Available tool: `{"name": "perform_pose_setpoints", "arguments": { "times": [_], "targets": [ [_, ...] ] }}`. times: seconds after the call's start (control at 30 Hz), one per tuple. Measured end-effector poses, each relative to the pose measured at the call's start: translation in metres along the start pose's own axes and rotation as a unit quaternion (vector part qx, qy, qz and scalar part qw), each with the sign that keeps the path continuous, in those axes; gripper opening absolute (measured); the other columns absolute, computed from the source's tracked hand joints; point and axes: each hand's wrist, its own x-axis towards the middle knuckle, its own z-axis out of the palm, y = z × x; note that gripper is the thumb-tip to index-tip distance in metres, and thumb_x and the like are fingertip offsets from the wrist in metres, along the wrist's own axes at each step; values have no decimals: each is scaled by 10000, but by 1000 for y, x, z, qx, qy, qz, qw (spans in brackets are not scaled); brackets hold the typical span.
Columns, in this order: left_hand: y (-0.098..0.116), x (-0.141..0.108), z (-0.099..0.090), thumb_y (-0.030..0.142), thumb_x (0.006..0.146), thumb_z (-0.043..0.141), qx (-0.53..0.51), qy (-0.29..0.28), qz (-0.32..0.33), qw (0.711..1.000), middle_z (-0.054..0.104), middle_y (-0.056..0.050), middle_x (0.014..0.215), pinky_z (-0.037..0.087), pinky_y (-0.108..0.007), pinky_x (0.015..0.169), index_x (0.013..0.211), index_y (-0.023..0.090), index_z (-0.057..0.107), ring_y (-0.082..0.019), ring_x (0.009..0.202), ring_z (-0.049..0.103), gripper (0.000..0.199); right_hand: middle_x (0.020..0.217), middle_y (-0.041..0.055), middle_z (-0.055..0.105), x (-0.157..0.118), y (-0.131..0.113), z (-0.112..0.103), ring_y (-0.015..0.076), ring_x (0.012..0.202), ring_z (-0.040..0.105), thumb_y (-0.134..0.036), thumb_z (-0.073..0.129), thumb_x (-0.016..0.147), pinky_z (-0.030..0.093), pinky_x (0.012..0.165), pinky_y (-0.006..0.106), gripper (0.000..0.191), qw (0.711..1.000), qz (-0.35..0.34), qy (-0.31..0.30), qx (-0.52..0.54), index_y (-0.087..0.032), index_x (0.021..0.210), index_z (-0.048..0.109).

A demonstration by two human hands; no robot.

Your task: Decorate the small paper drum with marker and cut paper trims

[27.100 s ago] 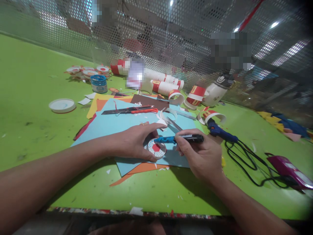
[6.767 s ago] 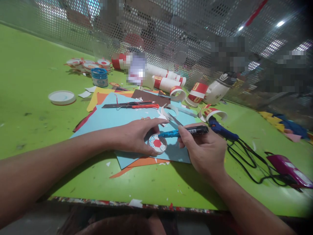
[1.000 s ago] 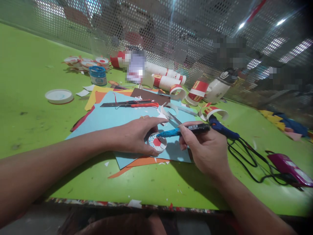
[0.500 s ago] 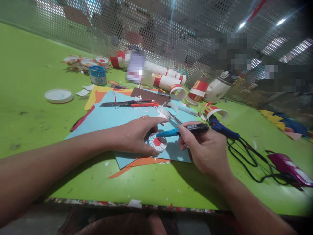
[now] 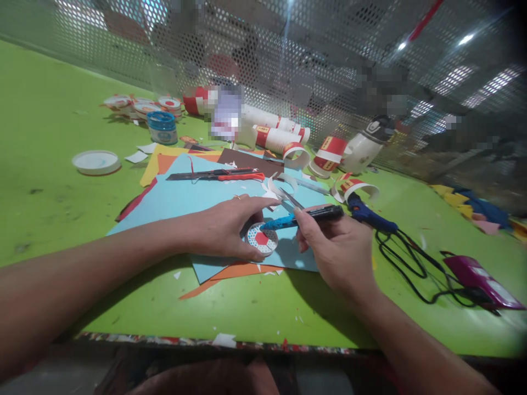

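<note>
My left hand [image 5: 230, 227] grips a small round white disc [image 5: 268, 243] at its left side, thumb at the near edge. The disc has a red centre shape, dark lines and rows of blue dots. In my right hand [image 5: 340, 247] is a black marker [image 5: 325, 213] whose front end is coated in blue; its tip meets the disc's upper part. Under both hands lies a stack of coloured paper with a light blue sheet [image 5: 164, 203] on top. Scissors [image 5: 291, 198] lie just beyond my right fingers, partly hidden. Farther back rests an orange-and-black utility knife [image 5: 239, 176].
A blue paint jar [image 5: 162, 129] and a white lid [image 5: 96, 162] stand at the left. Decorated discs [image 5: 135, 105] and cut paper cups [image 5: 329, 153] line the back. To the right lie a blue glue gun [image 5: 373, 215], its cable and a purple box [image 5: 480, 280].
The whole view has shifted slightly. My left hand still holds the disc, and the marker tip stays at the disc's upper part with only a small movement.
</note>
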Motion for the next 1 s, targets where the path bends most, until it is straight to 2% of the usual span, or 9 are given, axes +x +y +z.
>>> {"name": "perform_pose_setpoints", "arguments": {
  "times": [0.13, 0.27, 0.43, 1.0],
  "targets": [
    [-1, 0, 1, 395, 714, 705, 4, 0, -4, 1000, 608, -88, 1064, 446, -354, 838, 1464, 170, 349, -246, 965, 557, 860, 483, -39, 588, -2, -3, -3, 89, 405, 535, -322, 685, 830, 452, 408, 202, 205, 999, -3, 21, 50, -158, 709, 657],
    [0, 0, 0, 383, 699, 715, 1, -2, -5, 1000, 618, -82, 1064, 442, -350, 853, 1463, 169, 355, -248, 979, 556, 871, 484, -51, 578, -3, -5, -6, 81, 373, 500, -334, 702, 823, 429, 370, 201, 198, 997, -6, 64, 53, -171, 718, 659],
    [1, -1, 0, 379, 698, 718, 3, 0, -14, 1000, 617, -82, 1060, 439, -353, 861, 1462, 179, 360, -251, 989, 557, 867, 486, -44, 581, -2, 0, -4, 86, 408, 531, -311, 708, 815, 452, 408, 199, 196, 999, -17, 34, 21, -163, 693, 670],
    [-2, 0, 0, 419, 706, 704, -12, -5, -4, 1000, 602, -99, 1098, 448, -376, 877, 1465, 191, 350, -256, 1002, 557, 867, 506, -40, 588, -2, 2, -3, 102, 452, 539, -310, 690, 829, 463, 462, 227, 190, 1000, -29, 9, 2, -167, 709, 656]
  ]
}}
